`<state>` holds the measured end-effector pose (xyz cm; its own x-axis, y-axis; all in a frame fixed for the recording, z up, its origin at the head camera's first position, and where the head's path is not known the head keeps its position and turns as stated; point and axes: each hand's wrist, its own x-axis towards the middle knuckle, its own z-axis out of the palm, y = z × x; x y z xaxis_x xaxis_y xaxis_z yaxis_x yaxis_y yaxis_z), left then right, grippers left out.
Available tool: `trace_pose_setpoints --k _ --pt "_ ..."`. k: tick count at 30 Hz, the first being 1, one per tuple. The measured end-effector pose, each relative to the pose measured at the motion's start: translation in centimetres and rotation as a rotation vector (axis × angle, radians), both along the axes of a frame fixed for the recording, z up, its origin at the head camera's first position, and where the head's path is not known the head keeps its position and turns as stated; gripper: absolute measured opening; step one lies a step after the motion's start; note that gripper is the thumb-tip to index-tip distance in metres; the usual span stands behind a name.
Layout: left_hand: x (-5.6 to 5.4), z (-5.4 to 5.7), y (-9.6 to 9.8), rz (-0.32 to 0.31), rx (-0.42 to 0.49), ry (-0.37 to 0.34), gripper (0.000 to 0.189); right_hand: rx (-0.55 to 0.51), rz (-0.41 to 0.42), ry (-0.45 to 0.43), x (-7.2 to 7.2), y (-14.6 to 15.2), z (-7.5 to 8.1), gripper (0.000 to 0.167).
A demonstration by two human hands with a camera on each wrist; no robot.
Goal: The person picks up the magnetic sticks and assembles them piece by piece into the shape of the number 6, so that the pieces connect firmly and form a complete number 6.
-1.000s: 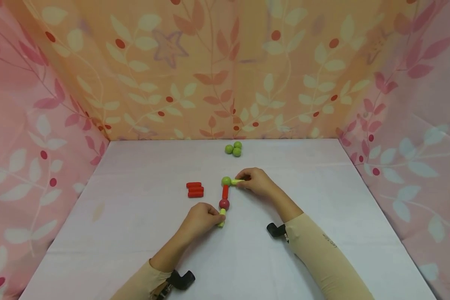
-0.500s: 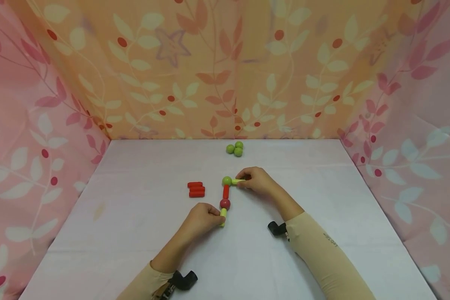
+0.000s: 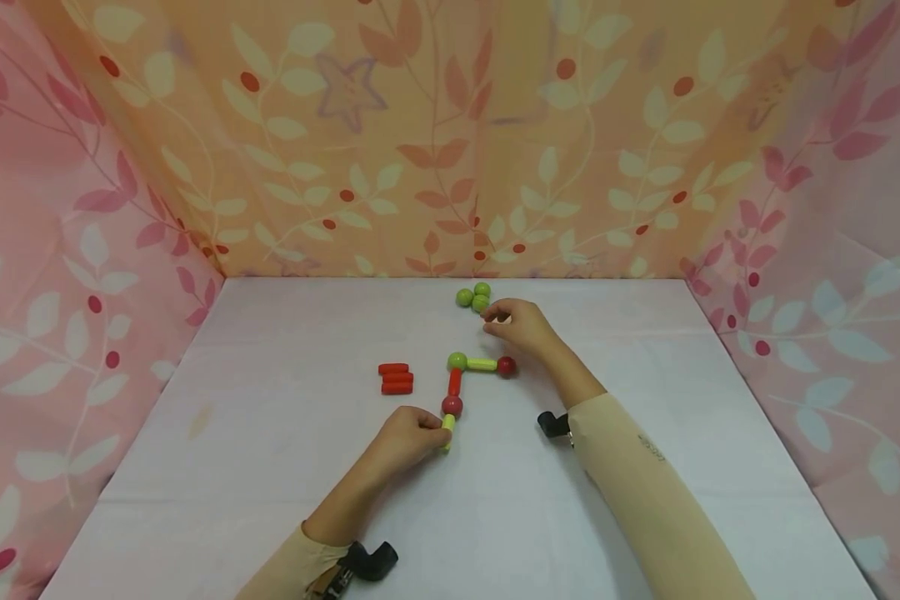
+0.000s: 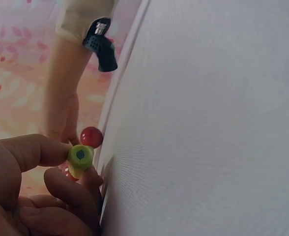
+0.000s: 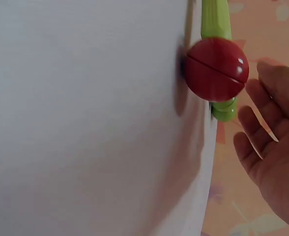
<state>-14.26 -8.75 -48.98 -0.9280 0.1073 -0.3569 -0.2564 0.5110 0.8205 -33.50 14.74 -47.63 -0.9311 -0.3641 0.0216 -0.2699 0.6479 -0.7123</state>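
Observation:
My left hand (image 3: 403,437) pinches a yellow-green rod (image 3: 448,422) between thumb and forefinger; its round end (image 4: 80,155) faces the left wrist camera. That rod joins a red ball (image 3: 452,406), then a red rod (image 3: 454,383) and a green ball (image 3: 457,361). From the green ball a second yellow-green rod (image 3: 482,364) runs right to a dark red ball (image 3: 506,367), large with a slit in the right wrist view. My right hand (image 3: 523,327) is above this part, fingers loosely bent and holding nothing, its fingertips close to a group of green balls (image 3: 482,290).
Several red rods (image 3: 397,378) lie side by side left of the joined pieces. The white table (image 3: 270,333) meets a patterned orange curtain (image 3: 420,167) at the back. Pink patterned cloth (image 3: 30,250) stands along both sides.
My right hand has let go of the right-hand yellow-green rod and moved back towards the green balls, uncovering the dark red ball. My left hand keeps its pinch on the lower rod.

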Motion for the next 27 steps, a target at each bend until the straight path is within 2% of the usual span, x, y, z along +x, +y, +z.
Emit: trace_pose_setpoints --k 5,11,19,27 --pt "0.0 0.1 -0.2 -0.003 0.027 -0.023 0.020 -0.010 -0.025 0.104 -2.4 0.0 0.3 0.030" --pt "0.1 -0.1 -0.3 0.006 0.087 -0.053 0.024 -0.026 -0.017 0.111 -3.9 -0.1 -0.1 0.033" --pt "0.1 0.1 -0.1 0.008 0.114 -0.093 0.027 0.008 -0.027 0.021 -4.3 -0.7 -0.7 0.032" --pt "-0.1 -0.1 -0.3 -0.020 0.114 -0.128 0.025 0.006 -0.023 0.025 -4.5 -1.0 -1.3 0.036"
